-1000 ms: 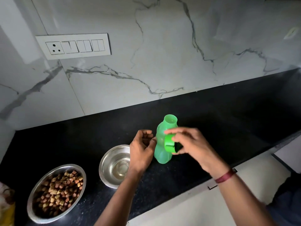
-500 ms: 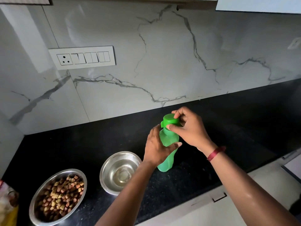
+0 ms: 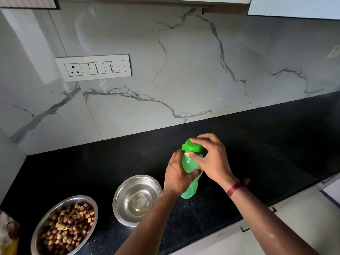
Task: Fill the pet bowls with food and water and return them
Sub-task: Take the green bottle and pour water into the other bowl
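- Gripping the green bottle (image 3: 188, 162) round its body with my left hand (image 3: 177, 173), upright on the black table (image 3: 92, 172).
- My right hand (image 3: 213, 161) curls round its green cap (image 3: 192, 146), which sits on the neck.
- The water bowl (image 3: 123, 192) sits at 8 o'clock from the bottle, just beside it.
- The food bowl (image 3: 49, 212), full of kibble (image 3: 70, 227), lies at 8 o'clock from that.

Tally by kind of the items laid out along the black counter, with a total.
Steel bowls: 2 (kibble bowl, water bowl)
Green bottle with cap: 1
Bag, cut off at left edge: 1
Total: 4
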